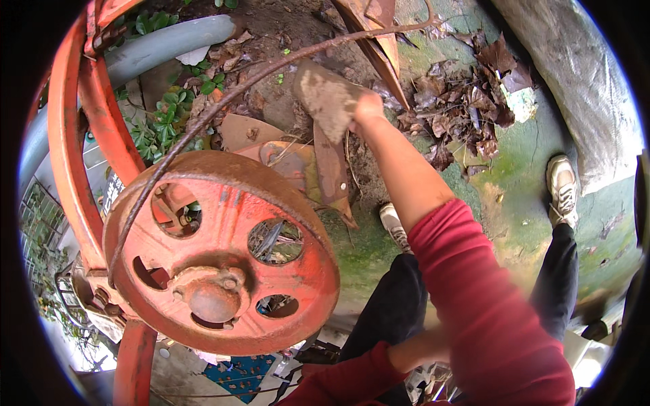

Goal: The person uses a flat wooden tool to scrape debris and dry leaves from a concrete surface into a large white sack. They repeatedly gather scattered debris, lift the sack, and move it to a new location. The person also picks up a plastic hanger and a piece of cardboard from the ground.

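Note:
My right hand [367, 109] grips a brown, wedge-shaped brush-like piece [327, 99]; motion blur hides its exact kind. It is over the soil beside a rusty pointed steel blade [331, 167], part of an orange plough-like implement. Whether the piece touches the blade I cannot tell. A second rusty ploughshare-like blade [378, 48] lies just beyond my hand. To the left, a large orange-painted wheel [228, 238] with round holes and a rusty rim fills much of the view. My left wrist [421, 346] shows low in the picture, its fingers hidden behind my right sleeve.
A bent rusty rod [244, 86] arches over the wheel. Orange frame bars [71, 132] and a grey pipe [172, 45] stand at left. Dry leaves [457, 106] litter the mossy concrete [523, 203]. A pale woven sheet [579, 86] covers something at right.

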The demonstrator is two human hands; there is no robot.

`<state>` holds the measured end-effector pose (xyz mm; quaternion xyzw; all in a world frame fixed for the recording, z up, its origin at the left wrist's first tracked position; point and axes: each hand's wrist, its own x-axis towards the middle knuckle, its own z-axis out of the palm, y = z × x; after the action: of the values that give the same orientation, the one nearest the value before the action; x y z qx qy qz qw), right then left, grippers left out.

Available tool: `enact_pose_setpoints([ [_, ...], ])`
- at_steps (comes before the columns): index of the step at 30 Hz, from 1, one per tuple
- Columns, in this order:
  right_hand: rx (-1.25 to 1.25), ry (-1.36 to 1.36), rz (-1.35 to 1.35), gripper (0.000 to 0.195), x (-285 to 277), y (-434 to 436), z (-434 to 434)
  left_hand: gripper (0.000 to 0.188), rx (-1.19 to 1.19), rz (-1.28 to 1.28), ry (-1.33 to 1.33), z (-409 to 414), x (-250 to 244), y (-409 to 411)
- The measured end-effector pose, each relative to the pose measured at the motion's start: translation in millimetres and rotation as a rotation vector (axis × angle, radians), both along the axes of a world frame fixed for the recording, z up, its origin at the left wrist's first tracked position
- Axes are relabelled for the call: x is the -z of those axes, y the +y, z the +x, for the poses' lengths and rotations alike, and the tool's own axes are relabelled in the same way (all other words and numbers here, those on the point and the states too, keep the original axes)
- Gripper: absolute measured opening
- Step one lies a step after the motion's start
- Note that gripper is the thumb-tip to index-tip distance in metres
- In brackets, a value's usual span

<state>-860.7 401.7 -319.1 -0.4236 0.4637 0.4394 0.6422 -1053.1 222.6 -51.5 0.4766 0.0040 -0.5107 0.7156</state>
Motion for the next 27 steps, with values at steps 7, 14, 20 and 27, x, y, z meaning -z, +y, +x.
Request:
enact_pose_setpoints([
  [7,0.499,0.221,0.02,0.016,-15.7,-69.2,-38.9,0.033,-0.047,0.059,-0.007,-1.3,-7.6,-7.6],
  [14,-0.049,-0.414,-0.015,0.033,-15.8,-244.1,-84.6,0.032,-0.056,0.013,0.019,1.5,-8.4,-16.8],
  [20,0.206,-0.088,0.413,0.032,-9.5,-236.0,-108.6,0.034,0.13,0.021,-0.014,-6.2,-14.6,-27.1],
  [27,-0.028,-0.657,0.406,0.038,62.3,-222.3,-76.1,0.04,0.085,0.088,-0.103,-14.4,-2.8,-30.1],
])
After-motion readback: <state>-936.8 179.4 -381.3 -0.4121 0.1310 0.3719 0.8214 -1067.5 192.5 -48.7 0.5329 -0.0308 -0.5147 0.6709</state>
